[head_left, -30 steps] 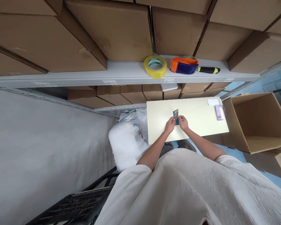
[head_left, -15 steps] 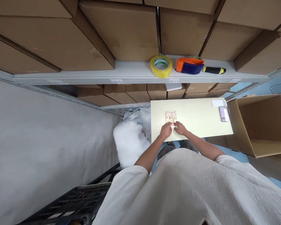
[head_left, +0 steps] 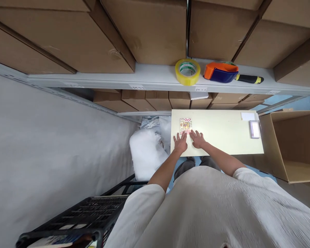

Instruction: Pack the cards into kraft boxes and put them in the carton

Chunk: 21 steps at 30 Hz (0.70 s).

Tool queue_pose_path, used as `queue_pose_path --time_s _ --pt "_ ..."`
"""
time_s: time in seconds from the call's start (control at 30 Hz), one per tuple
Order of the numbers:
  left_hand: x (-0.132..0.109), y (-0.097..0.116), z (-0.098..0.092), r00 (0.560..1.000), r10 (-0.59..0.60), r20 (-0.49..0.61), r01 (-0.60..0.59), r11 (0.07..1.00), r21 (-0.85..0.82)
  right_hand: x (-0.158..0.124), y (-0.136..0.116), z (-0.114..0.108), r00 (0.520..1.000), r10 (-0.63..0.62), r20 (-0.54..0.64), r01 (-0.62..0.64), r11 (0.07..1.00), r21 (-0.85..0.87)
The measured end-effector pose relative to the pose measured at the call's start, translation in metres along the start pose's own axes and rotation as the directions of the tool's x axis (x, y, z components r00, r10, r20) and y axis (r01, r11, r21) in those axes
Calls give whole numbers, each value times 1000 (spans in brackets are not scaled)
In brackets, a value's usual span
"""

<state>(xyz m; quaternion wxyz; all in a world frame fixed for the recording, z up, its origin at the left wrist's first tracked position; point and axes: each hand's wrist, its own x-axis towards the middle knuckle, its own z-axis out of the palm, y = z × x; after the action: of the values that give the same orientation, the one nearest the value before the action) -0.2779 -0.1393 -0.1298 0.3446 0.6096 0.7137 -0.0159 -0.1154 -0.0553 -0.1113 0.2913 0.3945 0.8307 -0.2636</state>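
Note:
A small square printed item with colourful pictures (head_left: 185, 125) lies flat on the pale yellow board (head_left: 222, 134); whether it is a booklet or a thin packet I cannot make out. At its near edge, my left hand (head_left: 180, 142) touches it with fingertips, the fingers spread. My right hand (head_left: 197, 139) lies beside it on the near right, fingers stretched toward its lower right corner. Neither hand grips anything. Toward the board's right end are a white slip (head_left: 247, 116) and a purple-edged item (head_left: 255, 129), blurred out.
On the shelf (head_left: 157, 74) ahead lie a yellow tape roll (head_left: 187, 72), an orange and blue tape dispenser (head_left: 220, 71) and a black-and-yellow handle (head_left: 250, 79). Cardboard boxes (head_left: 160, 32) fill the shelving. An open carton (head_left: 294, 141) stands right; white wrap (head_left: 147, 151) and a black crate (head_left: 93, 213) are left.
My fingers have spread and flattened, where they were bunched at the item's near edge. The item has shifted slightly left on the board. The whole view has turned a little.

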Motion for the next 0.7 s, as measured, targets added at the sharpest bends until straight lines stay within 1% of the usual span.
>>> queue_pose_path --time_s 0.07,0.17,0.33,0.43,0.53,0.7 --pt "7 -12 -8 999 -45 -27 44 998 -51 17 -10 -8 1000 -20 -11 20 1000 24" --pt "18 -26 -21 996 -75 -55 68 992 -110 40 -22 -20 999 -25 -26 26 998 52" --pt "40 -35 -39 991 -115 -63 100 974 -201 66 -27 -35 998 -11 -59 14 998 66" --pt "52 -37 -45 989 -143 -46 130 967 -220 76 -28 -40 998 -12 -54 18 995 101" --pt "60 -39 -48 989 -146 -26 137 968 -212 81 -32 -43 999 6 -50 -1 995 98" --pt "63 -41 -49 989 -148 -16 143 978 -154 84 -41 -47 998 41 -36 -39 997 65"
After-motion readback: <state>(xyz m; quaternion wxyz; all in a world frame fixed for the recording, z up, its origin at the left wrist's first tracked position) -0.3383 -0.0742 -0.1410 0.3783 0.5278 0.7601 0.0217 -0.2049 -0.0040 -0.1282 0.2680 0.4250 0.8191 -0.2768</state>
